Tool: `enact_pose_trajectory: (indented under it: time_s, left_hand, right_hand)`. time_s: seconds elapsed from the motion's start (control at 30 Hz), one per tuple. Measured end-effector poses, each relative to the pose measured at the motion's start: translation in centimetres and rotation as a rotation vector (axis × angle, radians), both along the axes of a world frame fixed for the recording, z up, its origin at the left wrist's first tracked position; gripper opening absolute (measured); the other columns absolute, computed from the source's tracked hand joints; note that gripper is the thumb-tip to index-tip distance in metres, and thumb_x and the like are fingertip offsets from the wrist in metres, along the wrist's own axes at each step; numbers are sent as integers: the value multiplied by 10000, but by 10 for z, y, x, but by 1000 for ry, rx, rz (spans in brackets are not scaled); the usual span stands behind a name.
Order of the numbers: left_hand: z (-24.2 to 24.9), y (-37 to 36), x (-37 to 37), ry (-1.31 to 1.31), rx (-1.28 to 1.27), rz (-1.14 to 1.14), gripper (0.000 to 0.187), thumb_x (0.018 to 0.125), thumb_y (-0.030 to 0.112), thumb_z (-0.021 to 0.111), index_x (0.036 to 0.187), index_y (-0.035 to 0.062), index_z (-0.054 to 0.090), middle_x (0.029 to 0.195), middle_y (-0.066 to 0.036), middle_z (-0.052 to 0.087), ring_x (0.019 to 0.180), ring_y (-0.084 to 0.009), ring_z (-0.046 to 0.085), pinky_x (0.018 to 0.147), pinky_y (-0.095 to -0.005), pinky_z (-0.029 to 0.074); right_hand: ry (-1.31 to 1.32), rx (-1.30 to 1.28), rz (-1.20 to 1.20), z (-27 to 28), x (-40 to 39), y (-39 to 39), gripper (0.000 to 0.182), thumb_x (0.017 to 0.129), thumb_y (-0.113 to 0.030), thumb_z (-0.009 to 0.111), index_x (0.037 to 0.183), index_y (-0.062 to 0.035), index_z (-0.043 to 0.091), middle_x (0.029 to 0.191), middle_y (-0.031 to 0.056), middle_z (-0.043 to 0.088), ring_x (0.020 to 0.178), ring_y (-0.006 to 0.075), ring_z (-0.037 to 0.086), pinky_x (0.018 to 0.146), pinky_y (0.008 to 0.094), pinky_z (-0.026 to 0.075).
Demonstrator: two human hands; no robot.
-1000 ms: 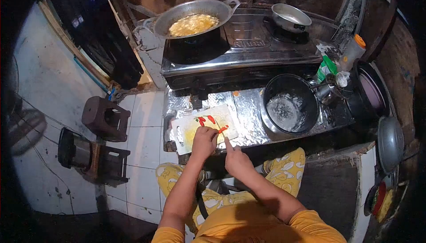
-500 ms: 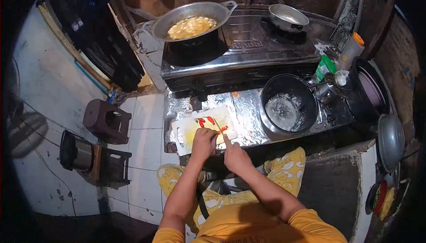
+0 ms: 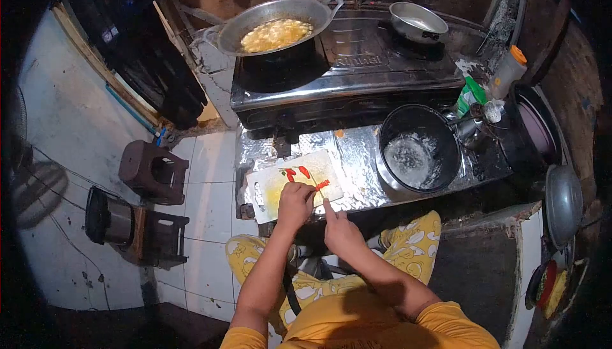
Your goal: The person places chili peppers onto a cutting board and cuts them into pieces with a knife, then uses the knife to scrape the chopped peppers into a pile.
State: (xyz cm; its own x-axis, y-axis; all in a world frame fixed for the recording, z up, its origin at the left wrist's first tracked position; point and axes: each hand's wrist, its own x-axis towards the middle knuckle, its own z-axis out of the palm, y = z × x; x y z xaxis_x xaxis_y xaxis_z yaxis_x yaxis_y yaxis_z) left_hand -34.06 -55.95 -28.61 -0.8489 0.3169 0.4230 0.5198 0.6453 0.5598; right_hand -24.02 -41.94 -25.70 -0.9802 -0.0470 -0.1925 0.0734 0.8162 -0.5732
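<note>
A white cutting board (image 3: pixel 266 184) lies on the foil-covered ledge before me. My left hand (image 3: pixel 295 205) is closed over its front part, fingers pinching a red chili that is mostly hidden beneath them. Cut bits of red chili (image 3: pixel 323 184) lie just right of those fingertips. Further back on the board are larger red chili pieces (image 3: pixel 304 172). My right hand (image 3: pixel 343 233) is wrapped round the handle of a knife, forefinger stretched along it. The thin blade points away from me, beside the left fingertips, and is hard to make out.
Behind the board stands a stove (image 3: pixel 357 72), with a wok (image 3: pixel 223 38) of bubbling food at left and a metal pan (image 3: pixel 417 24) at right. A black pot (image 3: pixel 417 116) with whitish residue sits right of the board. Plastic stools (image 3: pixel 137 161) stand on the left floor.
My right hand has drawn slightly back toward me with the knife. My left hand stays at almost the same spot on the chili. The view has shifted a little.
</note>
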Motion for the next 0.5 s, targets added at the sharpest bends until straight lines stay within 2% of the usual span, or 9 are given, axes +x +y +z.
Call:
enact_pose_trajectory:
  time_s: [0.27,0.5]
  left_hand:
    - [1,0,2,1,15,14,103,772,62,750,872,47,729,841,-121,666,840,-315,610,766,-407,496]
    - [1,-7,7,-12,54,12,116,773,72,755,887,61,735,873,-123,685,863,-316,623,788,-399,506]
  right_hand:
    - [24,-9,-44,-27,-6,-6,626,928,-133,500,1513,-73,284,1040,309,558,814,492,637,735,536,548]
    - [13,-30,-20,2,-18,2,598,930,-126,492,1492,-35,311,959,320,585,819,490,638,758,538,542]
